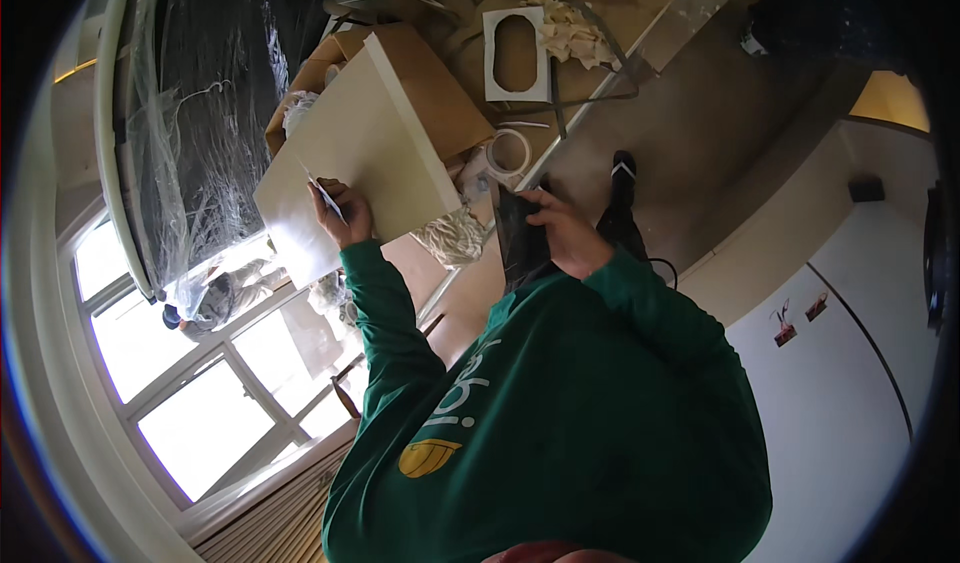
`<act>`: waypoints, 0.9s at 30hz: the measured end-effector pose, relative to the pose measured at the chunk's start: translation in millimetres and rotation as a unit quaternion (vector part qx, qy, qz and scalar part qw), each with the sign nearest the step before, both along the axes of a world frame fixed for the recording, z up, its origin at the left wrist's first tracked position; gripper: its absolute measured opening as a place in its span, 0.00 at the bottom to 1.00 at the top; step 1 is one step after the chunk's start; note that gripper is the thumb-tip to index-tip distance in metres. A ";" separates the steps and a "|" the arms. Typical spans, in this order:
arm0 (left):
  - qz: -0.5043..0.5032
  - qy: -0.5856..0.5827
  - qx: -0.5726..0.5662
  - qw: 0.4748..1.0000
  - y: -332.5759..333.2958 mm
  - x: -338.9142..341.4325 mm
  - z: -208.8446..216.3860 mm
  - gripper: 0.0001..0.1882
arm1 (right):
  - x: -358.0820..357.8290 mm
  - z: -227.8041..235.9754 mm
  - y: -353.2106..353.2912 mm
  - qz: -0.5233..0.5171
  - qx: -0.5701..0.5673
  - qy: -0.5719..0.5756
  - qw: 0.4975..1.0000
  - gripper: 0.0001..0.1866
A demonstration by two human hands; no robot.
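Two grips at once.
My left hand [346, 221] clasps a thin, pale, flat piece [328, 201] at a large cream panel [375, 148]; my right hand [572, 240] pinches a black, flat sheet [518, 235], nearer right.

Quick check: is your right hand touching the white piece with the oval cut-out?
No, the right hand grips a black item, well apart from the white piece.
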State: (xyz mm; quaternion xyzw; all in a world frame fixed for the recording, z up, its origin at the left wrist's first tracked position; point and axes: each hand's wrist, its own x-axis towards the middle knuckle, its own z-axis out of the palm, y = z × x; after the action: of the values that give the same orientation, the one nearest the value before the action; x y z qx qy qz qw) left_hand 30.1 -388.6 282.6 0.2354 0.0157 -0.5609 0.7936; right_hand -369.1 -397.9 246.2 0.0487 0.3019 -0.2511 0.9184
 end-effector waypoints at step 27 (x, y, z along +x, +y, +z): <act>0.001 0.077 -0.110 0.991 0.9 -16.9 -4.3 0.08 | 46.8 -6.0 22.4 0.104 0.192 -0.140 0.966 0.19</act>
State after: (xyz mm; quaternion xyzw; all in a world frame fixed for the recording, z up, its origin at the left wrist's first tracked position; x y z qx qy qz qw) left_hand 13.2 -387.7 278.3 0.1023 0.0152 -0.5749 0.8116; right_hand -322.3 -375.4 240.3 0.2271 0.2160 -0.0818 0.9461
